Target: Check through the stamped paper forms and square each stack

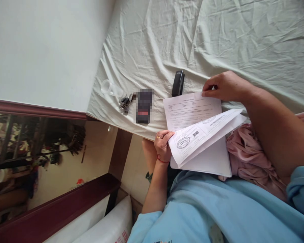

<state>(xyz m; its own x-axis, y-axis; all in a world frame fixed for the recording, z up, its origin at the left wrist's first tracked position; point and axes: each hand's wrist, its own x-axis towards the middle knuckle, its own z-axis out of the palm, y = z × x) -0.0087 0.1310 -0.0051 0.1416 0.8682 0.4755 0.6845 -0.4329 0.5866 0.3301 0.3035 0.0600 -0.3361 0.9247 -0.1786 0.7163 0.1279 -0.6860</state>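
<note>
A stack of printed papers (192, 108) lies at the edge of the bed, close against my body. Its upper sheets are folded over toward me, and a stamped sheet (197, 138) faces up at a slant. My left hand (163, 145), with a ring and a red wrist string, grips the left edge of the papers. At the far right corner, my right hand (221, 87) pinches the page headed with a printed title. Just beyond the top edge lies a black stapler (177, 83), apart from both hands.
On the pale bedsheet (147, 44), left of the papers, are a clear plastic cup (111, 88), a bunch of keys (125, 103) and a blurred dark object (144, 106). Pink cloth (245, 148) is bunched at the right. A dark red wooden rail (58, 209) stands lower left.
</note>
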